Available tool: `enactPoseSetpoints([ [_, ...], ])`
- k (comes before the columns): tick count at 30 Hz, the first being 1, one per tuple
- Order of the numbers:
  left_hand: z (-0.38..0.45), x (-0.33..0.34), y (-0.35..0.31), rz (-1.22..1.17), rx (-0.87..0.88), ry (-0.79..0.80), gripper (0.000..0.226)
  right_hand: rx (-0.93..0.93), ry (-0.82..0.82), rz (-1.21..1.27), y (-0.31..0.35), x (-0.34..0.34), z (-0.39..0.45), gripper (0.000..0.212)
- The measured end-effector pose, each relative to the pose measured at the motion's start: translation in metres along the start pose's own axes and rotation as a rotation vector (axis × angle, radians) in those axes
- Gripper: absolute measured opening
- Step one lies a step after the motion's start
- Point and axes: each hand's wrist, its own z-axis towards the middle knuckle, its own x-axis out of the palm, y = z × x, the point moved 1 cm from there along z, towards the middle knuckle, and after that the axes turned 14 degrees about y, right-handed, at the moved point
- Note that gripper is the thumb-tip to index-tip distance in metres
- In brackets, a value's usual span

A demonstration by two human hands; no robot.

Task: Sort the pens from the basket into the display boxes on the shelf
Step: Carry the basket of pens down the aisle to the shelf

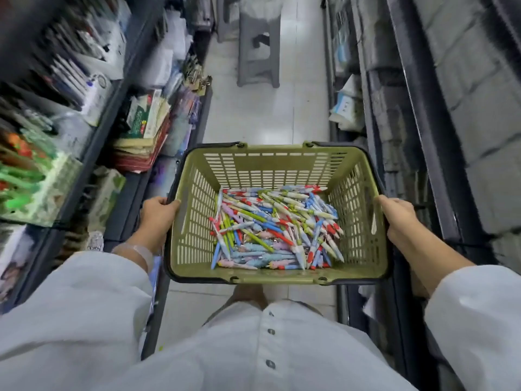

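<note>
Clothing: white buttoned garment (253, 348) fills the bottom of the view, with a white sleeve on each forearm.
Basket: olive-green slatted basket (276, 162) with a dark rim, held level in front of the body over a pale tiled floor (267, 114).
Left hand: left hand (156, 213) grips the basket's left rim, thumb over the top edge, fingers curled under and out of sight.
Right hand: right hand (399, 218) grips the right rim the same way, thumb on the inner edge, fingers wrapped round the outside.
Pens: pens (275, 228), a loose heap in blue, red, green, pink and white, lie criss-crossed on the basket floor, piled toward the near and right side.
Left shelf: dark shelf (112, 108) crowded with stationery, blurred; green and orange items at far left.
Right shelf: dark shelving (417, 108) with grey and white packets, blurred.
Aisle: grey plastic stool (258, 49) stands further down the floor.
</note>
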Motion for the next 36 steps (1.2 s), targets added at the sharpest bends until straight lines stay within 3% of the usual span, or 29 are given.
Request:
enactPoseSetpoints([
  [3, 0.088, 0.012, -0.063, 0.031, 0.039, 0.011, 0.020, 0.020, -0.034, -0.004, 0.063, 0.024, 0.078, 0.028],
  [7, 0.187, 0.027, -0.156, -0.034, 0.019, 0.030, 0.030, 0.029, -0.061, -0.004, 0.160, 0.048, 0.162, 0.042],
  [11, 0.277, 0.035, -0.244, -0.002, 0.038, 0.048, 0.011, -0.008, -0.044, 0.032, 0.253, 0.067, 0.240, 0.026],
  [14, 0.353, 0.046, -0.302, 0.019, 0.046, -0.004, 0.019, -0.014, -0.018, 0.051, 0.322, 0.084, 0.315, 0.009],
  [16, 0.403, 0.056, -0.335, 0.036, 0.040, -0.043, 0.026, -0.012, 0.001, 0.044, 0.365, 0.101, 0.369, 0.012],
  [19, 0.475, 0.068, -0.388, 0.065, -0.002, -0.079, 0.020, -0.003, 0.047, 0.000, 0.438, 0.127, 0.456, 0.022],
  [22, 0.536, 0.072, -0.445, 0.013, -0.036, -0.118, 0.032, 0.008, 0.106, -0.041, 0.516, 0.152, 0.523, 0.023],
  [28, 0.641, 0.059, -0.550, -0.072, -0.071, -0.159, 0.015, -0.063, 0.189, -0.075, 0.665, 0.208, 0.622, 0.018],
  [30, 0.684, 0.054, -0.580, -0.079, -0.062, -0.199, 0.019, -0.096, 0.163, -0.054, 0.705, 0.232, 0.654, 0.025],
  [36, 0.840, 0.029, -0.662, -0.139, -0.045, -0.169, 0.025, -0.108, 0.122, -0.016, 0.809, 0.318, 0.758, 0.018],
])
